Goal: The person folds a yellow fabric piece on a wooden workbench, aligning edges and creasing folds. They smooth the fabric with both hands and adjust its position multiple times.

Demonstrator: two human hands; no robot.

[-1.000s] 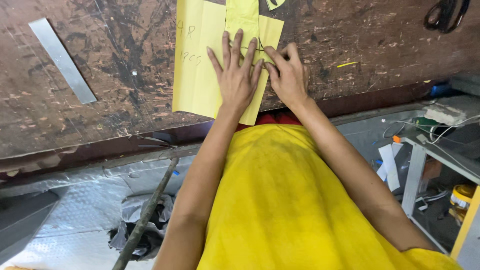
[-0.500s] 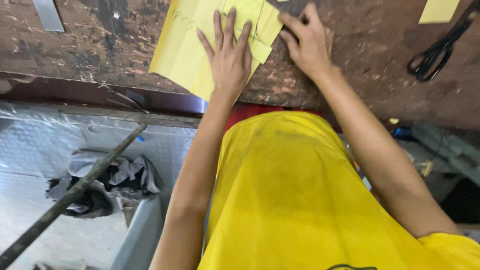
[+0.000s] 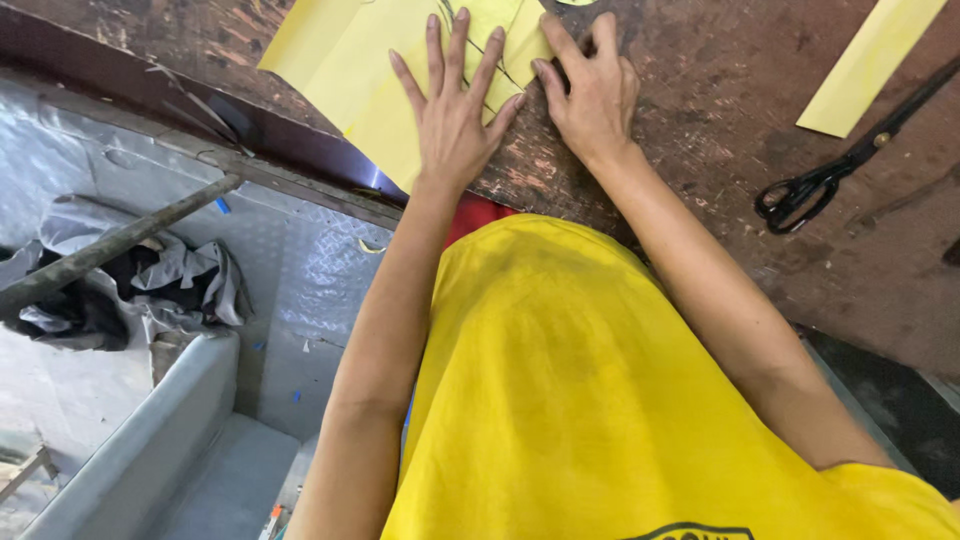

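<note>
Your view has swung right since a second ago. Your left hand (image 3: 455, 120) still presses flat, ungripped, on the yellow sheet (image 3: 370, 70); right hand (image 3: 590, 90) pins its 3 o'clock edge. Scissors (image 3: 830, 175) now in view, untouched.

The person wears a bright yellow shirt (image 3: 580, 400) with a dark printed mark at its lower edge; both arms are bare.

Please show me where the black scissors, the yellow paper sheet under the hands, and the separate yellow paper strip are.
black scissors (image 3: 815, 188): head view, on the handle loops.
yellow paper sheet (image 3: 345, 50): head view, on its bare left part.
yellow paper strip (image 3: 868, 68): head view, on its middle.
</note>
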